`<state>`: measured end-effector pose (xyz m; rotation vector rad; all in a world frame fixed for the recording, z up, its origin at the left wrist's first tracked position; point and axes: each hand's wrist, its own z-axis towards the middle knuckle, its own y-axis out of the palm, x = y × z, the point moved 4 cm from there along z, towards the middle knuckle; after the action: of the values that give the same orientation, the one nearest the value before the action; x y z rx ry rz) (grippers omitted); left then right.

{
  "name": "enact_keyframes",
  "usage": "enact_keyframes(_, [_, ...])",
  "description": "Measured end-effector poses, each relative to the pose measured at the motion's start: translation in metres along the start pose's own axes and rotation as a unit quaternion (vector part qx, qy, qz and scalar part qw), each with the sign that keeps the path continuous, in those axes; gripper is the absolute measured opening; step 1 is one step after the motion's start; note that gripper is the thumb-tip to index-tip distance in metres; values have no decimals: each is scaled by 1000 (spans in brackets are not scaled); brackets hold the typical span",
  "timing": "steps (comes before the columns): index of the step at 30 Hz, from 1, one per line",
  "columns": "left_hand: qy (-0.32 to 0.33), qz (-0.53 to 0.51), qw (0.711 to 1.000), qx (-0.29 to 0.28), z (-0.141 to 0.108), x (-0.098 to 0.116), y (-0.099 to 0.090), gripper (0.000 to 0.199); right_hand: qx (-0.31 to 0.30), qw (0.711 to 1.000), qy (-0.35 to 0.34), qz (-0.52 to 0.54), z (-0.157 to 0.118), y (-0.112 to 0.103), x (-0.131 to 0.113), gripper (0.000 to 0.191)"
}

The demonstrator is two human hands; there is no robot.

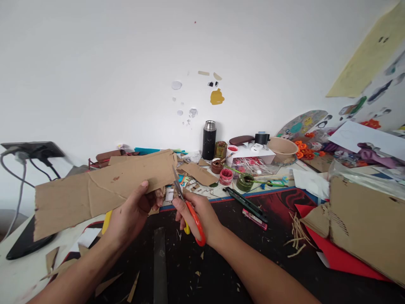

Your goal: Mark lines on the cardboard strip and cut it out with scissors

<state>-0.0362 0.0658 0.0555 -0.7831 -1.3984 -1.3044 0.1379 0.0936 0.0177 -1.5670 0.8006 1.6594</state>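
Note:
A long strip of brown cardboard (pixel 107 185) is raised above the table, reaching from the far left to the centre. My left hand (pixel 136 211) grips its lower edge near the right end, thumb on the front face. My right hand (pixel 199 213) is closed round scissors (pixel 196 226) with orange and yellow handles. The blades point up and stand close to the cardboard's right end; whether they touch it I cannot tell. Beneath my hands lies a dark mat (pixel 221 253) with a metal ruler (pixel 160 261) and small cardboard scraps.
Behind are a black flask (pixel 209 141), open paint jars (pixel 225 177) and a beige bowl (pixel 282 148). A green cutter (pixel 247 204) lies right of my right hand. Folded cardboard (pixel 367 223) rests on red paper at the right. Cables (pixel 20 185) hang at the left.

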Motion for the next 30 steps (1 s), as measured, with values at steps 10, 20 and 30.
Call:
enact_keyframes(10, [-9,-6,1000,0,-1,-2,-1,37,-3,999,-8,-35,-1,0,6,52])
enact_keyframes(20, [-5,-8,1000,6,-2,-4,0,37,0,1000,-4,-30,-1,0,2,51])
enact_keyframes(30, [-11,-6,1000,7,-1,-4,-1,38,5,1000,2,-26,-1,-1,2,48])
